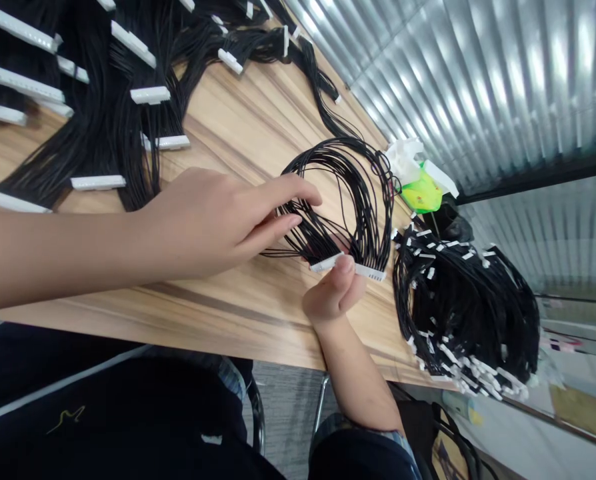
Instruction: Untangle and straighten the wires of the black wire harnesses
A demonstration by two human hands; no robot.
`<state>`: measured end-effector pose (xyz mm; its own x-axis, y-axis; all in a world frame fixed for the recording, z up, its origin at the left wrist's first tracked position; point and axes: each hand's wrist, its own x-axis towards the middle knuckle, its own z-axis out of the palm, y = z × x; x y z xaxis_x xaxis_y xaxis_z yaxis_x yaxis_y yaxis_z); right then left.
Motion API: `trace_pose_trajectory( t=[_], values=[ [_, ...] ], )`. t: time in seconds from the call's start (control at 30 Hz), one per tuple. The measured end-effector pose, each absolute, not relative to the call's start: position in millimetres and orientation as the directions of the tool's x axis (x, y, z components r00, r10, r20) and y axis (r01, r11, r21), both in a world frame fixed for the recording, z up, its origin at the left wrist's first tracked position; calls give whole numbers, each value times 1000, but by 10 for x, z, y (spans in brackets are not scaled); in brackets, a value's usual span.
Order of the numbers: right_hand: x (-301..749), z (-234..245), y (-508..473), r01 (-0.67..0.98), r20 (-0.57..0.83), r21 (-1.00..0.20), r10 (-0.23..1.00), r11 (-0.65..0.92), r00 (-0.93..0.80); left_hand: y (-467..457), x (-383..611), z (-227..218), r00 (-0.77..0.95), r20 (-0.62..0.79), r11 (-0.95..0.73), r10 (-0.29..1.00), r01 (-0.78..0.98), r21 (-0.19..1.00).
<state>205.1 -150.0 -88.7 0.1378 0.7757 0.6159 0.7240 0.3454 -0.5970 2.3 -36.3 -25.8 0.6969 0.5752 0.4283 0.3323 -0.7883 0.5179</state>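
Observation:
A looped bundle of thin black wires (348, 193) lies on the wooden table (238, 127), ending in two white connectors (351, 265) side by side. My right hand (334, 290) pinches these connectors at the table's near edge, thumb on top. My left hand (213, 220) reaches in from the left and rests its fingers on the wires just above the connectors, fingers closed lightly round several strands.
Many black harnesses with long white connectors (103, 100) spread over the table's far left. A heap of coiled harnesses (463, 313) sits at the right edge. A green and white tape dispenser (421, 187) stands by the corrugated metal wall (478, 80).

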Motion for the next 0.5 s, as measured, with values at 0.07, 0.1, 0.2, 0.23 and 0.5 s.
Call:
trace_pose_trajectory(
  t=[0.07, 0.1, 0.2, 0.23, 0.5],
  values=[
    [2043, -854, -1490, 711, 690, -555, 716, 432, 104, -337, 25, -245, 702, 399, -769, 590, 339, 542],
    [2039, -832, -1487, 705, 707, -541, 703, 459, 84, -324, 23, -231, 702, 394, -764, 593, 337, 551],
    [2032, -753, -1489, 706, 704, -523, 709, 477, 43, -291, 14, -183, 695, 405, -766, 594, 335, 548],
    [2029, -726, -1492, 714, 708, -513, 705, 476, 39, -281, 11, -172, 689, 424, -775, 588, 330, 538],
    [1957, -644, -1474, 602, 573, -651, 820, 462, -9, -174, 4, -186, 778, 486, -894, 399, 211, 395]
  ],
)
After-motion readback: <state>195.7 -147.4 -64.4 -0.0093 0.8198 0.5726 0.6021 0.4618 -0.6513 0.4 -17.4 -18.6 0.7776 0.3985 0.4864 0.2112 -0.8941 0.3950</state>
